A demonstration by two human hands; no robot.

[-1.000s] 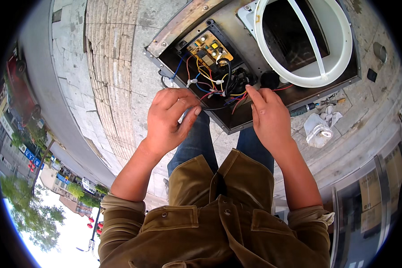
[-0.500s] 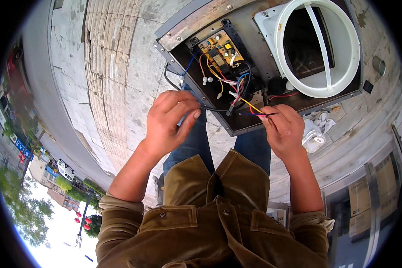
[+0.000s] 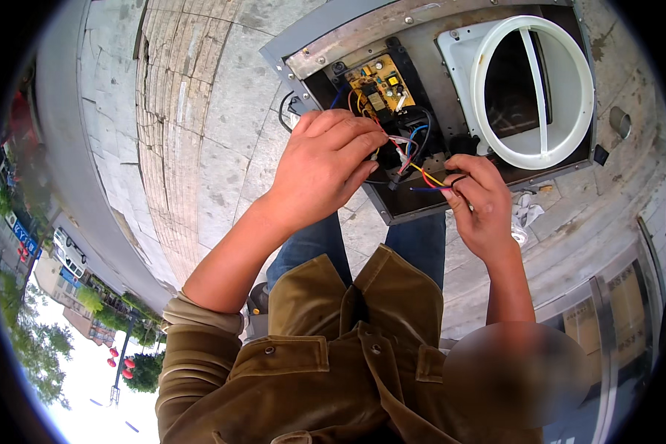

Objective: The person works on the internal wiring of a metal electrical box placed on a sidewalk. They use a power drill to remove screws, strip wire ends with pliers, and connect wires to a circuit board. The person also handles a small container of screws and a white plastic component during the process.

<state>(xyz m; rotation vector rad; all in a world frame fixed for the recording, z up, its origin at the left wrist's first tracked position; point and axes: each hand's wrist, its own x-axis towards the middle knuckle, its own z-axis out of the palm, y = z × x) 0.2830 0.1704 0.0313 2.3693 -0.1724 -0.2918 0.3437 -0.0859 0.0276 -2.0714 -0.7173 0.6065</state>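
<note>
Ahead of me lies a dark metal housing with its inside exposed. My left hand reaches over its near left part, fingers bent and thumb apart from them, beside the loose wires with white connectors. I see nothing firmly held in it, though its fingertips partly cover the wires. My right hand is closed in a pinch on a bundle of thin red, yellow, blue and black wires at the housing's near edge. Behind the left fingers sits a yellowish circuit board with small components.
A round white duct collar with a crossbar stands on the housing's right side. A black cable loops out at the left edge. A white crumpled bag and a short metal cylinder lie on the paving.
My left hand has moved up and right, from beside the black cable to the wires near the circuit board. My right hand still pinches the wire bundle. The whole view has shifted slightly.
</note>
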